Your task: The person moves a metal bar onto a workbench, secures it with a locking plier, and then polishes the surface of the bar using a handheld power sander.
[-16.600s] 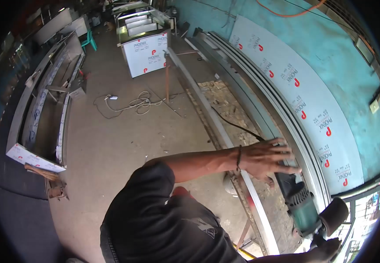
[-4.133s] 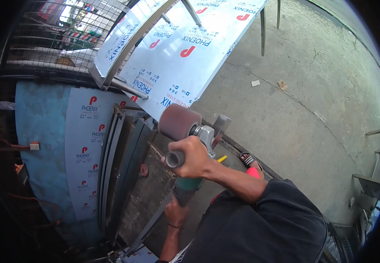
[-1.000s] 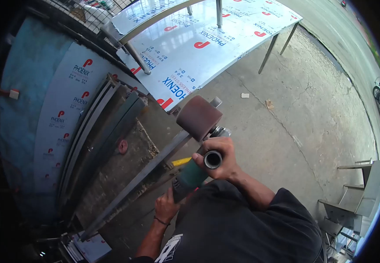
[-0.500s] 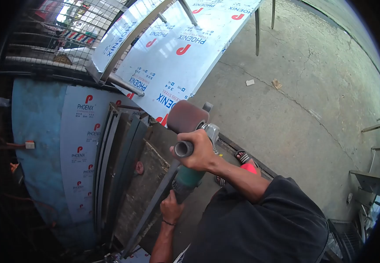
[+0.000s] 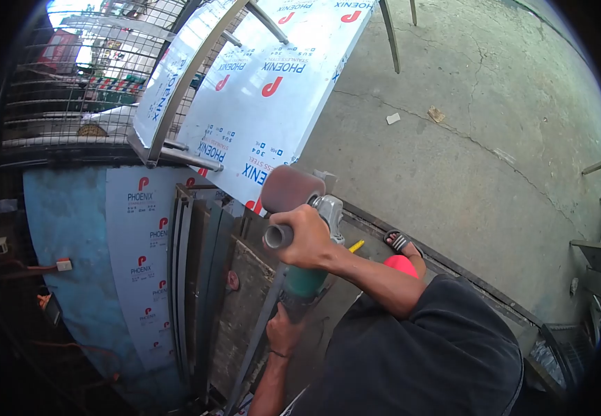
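Note:
A green handheld drum sander [image 5: 305, 281] with a reddish-brown roller [image 5: 293, 188] and a metal gear head lies across the middle of the view. Around its dark side handle [image 5: 277, 237], my right hand [image 5: 307, 236] is wrapped, the handle's hollow end facing me. Lower down, my left hand [image 5: 285, 333] grips the dark rear of the sander's body, its fingers partly hidden by the tool. The roller overlaps the near corner of a film-covered stainless steel sheet [image 5: 245, 114] in this view; its underside is hidden.
Steel legs [image 5: 193, 158] stick up from the sheet. Long metal profiles [image 5: 207, 291] stand at the left beside a blue panel [image 5: 72, 229]. Wire mesh [image 5: 58, 97] is behind. A sandalled foot [image 5: 403, 243] is near a floor rail, and cracked concrete [image 5: 446, 132] spreads right.
My view has shifted: the sheet sits further left, the blue panel lower. Only one sandal shows now, and a yellow object is plainer. Both hands keep their grip on the sander.

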### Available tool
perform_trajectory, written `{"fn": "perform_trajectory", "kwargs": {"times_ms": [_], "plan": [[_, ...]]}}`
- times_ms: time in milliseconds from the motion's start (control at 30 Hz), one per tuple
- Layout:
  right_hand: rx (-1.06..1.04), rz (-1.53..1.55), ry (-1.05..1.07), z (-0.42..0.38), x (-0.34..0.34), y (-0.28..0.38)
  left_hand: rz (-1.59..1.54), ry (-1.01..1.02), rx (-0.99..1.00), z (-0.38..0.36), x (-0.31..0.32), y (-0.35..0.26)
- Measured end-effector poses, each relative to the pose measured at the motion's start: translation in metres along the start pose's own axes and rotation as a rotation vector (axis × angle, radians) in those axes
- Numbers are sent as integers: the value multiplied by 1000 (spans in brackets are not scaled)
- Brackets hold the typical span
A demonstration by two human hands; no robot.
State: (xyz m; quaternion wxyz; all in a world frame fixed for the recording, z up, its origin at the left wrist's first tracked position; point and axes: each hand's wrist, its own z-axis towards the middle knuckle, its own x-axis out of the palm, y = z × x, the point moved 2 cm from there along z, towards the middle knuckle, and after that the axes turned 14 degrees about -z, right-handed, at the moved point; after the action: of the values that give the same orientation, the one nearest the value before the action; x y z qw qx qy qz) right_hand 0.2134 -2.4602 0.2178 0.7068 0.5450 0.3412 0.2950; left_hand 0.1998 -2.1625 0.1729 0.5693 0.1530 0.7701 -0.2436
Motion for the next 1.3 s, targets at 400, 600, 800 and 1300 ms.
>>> {"fn": "perform_trajectory", "kwargs": {"times_ms": [400,600,800,1300], "plan": [[1,30,-6,19,-9,-20,-31,40,-65,21,0,-26],[6,55,-25,31,-15,-14,-22,-27,-58,31,-6,-32],[-155,92,-109,8,-4,8,28,-28,-71,6,-31,-24],[-97,24,100,-4,25,27,-32,-12,-16,-21,-25,24]]}}
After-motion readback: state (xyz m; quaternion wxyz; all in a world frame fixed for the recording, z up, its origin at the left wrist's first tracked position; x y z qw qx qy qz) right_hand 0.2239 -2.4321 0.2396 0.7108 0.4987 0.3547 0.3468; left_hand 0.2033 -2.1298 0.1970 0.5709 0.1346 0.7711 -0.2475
